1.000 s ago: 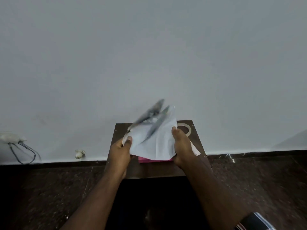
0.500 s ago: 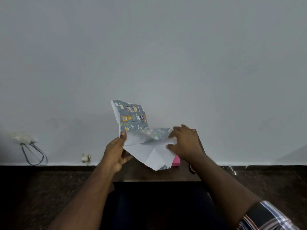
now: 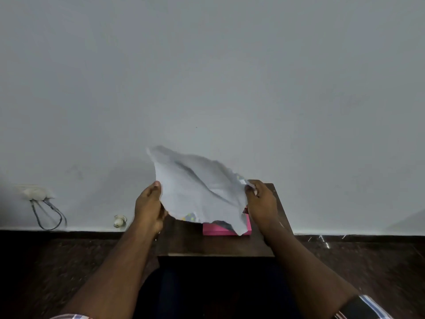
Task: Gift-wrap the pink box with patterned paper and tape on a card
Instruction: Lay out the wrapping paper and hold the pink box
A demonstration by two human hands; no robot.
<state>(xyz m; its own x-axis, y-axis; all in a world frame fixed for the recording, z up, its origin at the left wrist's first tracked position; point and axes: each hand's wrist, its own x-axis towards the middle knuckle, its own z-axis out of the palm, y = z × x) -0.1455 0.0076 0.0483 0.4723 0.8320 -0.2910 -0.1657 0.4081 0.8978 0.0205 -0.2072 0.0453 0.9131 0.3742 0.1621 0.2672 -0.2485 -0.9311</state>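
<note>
I hold the sheet of patterned paper (image 3: 197, 192) spread in the air above the small dark table (image 3: 216, 247), its plain white back towards me; only slivers of the pattern show at its lower and right edges. My left hand (image 3: 148, 209) pinches its left edge, thumb on the near side. My right hand (image 3: 261, 203) grips its right corner. The pink box (image 3: 218, 230) lies flat on the table under the sheet, its far part hidden by the paper. No tape or card shows.
The table stands against a grey wall. On the wall at the left are a socket with hanging cables (image 3: 42, 203) and a small white fitting (image 3: 119, 221). Dark stone floor (image 3: 356, 261) lies either side of the table.
The folded sheet has been opened out wide between my hands; its patterned face has turned away and the white back faces me. My hands moved apart.
</note>
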